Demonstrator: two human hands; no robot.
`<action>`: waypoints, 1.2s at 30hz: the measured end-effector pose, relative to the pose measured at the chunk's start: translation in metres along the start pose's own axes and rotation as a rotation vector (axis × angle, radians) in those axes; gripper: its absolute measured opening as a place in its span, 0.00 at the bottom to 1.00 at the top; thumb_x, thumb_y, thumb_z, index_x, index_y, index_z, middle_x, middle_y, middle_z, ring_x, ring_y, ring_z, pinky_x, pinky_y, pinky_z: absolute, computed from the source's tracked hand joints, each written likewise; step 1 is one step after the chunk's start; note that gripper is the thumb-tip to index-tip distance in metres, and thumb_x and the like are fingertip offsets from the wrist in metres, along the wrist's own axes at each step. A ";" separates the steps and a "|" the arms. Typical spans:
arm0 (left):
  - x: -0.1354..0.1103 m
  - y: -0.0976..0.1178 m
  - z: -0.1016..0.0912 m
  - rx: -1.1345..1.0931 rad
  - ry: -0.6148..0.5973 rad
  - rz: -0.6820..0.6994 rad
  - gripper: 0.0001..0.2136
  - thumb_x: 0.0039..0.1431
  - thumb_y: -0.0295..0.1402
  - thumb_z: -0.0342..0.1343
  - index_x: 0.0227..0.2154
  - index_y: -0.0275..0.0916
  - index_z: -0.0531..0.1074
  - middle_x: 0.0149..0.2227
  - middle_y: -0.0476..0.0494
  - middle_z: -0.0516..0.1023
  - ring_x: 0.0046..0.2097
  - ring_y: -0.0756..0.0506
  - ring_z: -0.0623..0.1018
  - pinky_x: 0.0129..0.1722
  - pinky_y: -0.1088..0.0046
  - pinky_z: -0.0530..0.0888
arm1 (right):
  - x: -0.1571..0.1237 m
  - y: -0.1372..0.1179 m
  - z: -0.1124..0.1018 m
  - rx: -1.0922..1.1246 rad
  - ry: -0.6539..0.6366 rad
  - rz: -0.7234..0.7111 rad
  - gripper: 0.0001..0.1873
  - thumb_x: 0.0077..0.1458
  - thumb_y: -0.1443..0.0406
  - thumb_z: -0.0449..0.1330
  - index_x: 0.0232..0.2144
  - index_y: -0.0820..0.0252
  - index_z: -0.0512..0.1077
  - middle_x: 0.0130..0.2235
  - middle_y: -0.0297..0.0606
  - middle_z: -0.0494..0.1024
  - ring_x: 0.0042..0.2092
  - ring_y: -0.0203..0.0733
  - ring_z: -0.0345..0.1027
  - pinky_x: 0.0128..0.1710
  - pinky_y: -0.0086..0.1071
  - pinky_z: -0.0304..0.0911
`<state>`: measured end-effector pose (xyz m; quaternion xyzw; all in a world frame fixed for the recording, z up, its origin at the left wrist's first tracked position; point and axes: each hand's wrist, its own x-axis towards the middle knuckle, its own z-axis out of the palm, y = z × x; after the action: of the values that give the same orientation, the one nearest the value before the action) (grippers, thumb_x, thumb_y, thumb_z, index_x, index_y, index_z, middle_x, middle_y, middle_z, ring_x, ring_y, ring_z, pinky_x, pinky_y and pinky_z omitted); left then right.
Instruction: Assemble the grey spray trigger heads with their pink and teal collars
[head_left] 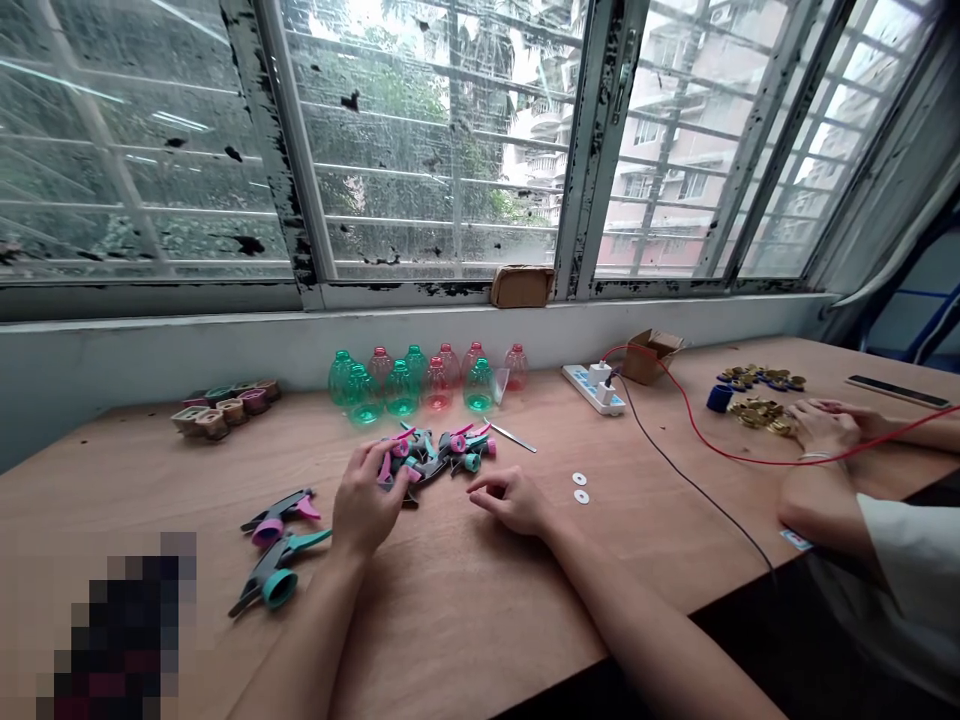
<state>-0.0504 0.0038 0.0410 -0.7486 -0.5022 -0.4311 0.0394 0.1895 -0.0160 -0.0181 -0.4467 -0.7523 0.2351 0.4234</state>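
My left hand reaches into a pile of spray trigger heads in grey, pink and teal. Its thumb and fingers close around a pink-and-grey spray trigger head, partly hidden by the hand. My right hand rests on the table just right of the pile, fingers loosely curled together with nothing visible in them. Left of my left forearm lie two separate trigger heads: a grey one with a pink trigger and collar and a larger grey one with teal parts.
Green and red clear bottles stand by the wall. A thin metal tool and white discs lie nearby. Further right are a power strip, red and black cables, a cardboard box, and another person's hands at gold-coloured pieces.
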 end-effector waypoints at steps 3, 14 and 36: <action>0.015 -0.021 -0.025 0.090 -0.036 -0.137 0.13 0.56 0.37 0.50 0.43 0.41 0.72 0.40 0.44 0.74 0.34 0.44 0.74 0.40 0.66 0.73 | 0.001 -0.004 -0.002 0.003 0.001 0.000 0.13 0.54 0.60 0.59 0.33 0.62 0.78 0.19 0.30 0.68 0.21 0.30 0.57 0.22 0.24 0.51; 0.030 -0.137 -0.098 0.329 -0.761 -0.086 0.25 0.39 0.25 0.49 0.44 0.42 0.75 0.57 0.42 0.69 0.58 0.37 0.67 0.55 0.60 0.67 | 0.002 -0.009 -0.007 -0.046 -0.068 0.006 0.12 0.54 0.60 0.59 0.32 0.62 0.79 0.21 0.32 0.72 0.23 0.30 0.61 0.24 0.23 0.53; 0.013 -0.118 -0.083 0.219 -0.727 -0.279 0.27 0.48 0.51 0.51 0.47 0.40 0.65 0.43 0.40 0.76 0.40 0.37 0.77 0.38 0.65 0.72 | 0.002 -0.007 -0.007 -0.084 -0.119 0.016 0.12 0.54 0.59 0.60 0.34 0.61 0.79 0.25 0.34 0.76 0.26 0.32 0.64 0.26 0.24 0.55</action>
<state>-0.1917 0.0308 0.0575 -0.7683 -0.6232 -0.0832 -0.1202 0.1922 -0.0180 -0.0085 -0.4554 -0.7817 0.2330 0.3569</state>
